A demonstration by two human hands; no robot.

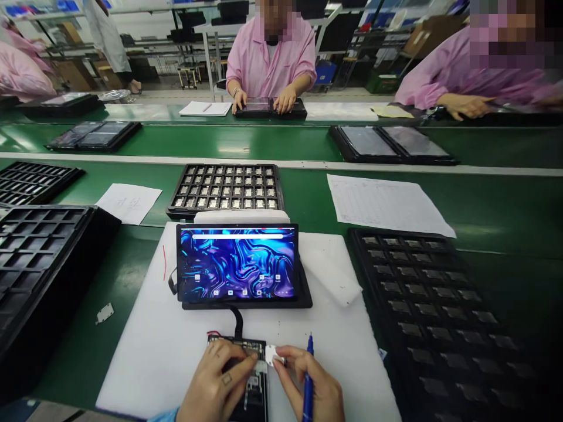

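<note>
Two hands meet over one small circuit board at the near edge of the white mat, at 6 o'clock from the lit tablet. Its long axis runs toward and away from the person, with a black ribbon cable going up at 12 o'clock to the tablet. The left hand lies on top of the board, fingers curled down and pressing it flat. The right hand sits just beside it at 3 o'clock, fingers pinched shut on a small white tab touching the board's top right corner, with a blue pen tucked upright in the same hand.

Further out, the green desk carries black part trays at 12, 9 and 3 o'clock, plus paper sheets. Across the belt, other people in pink coats work on their own tablets.
</note>
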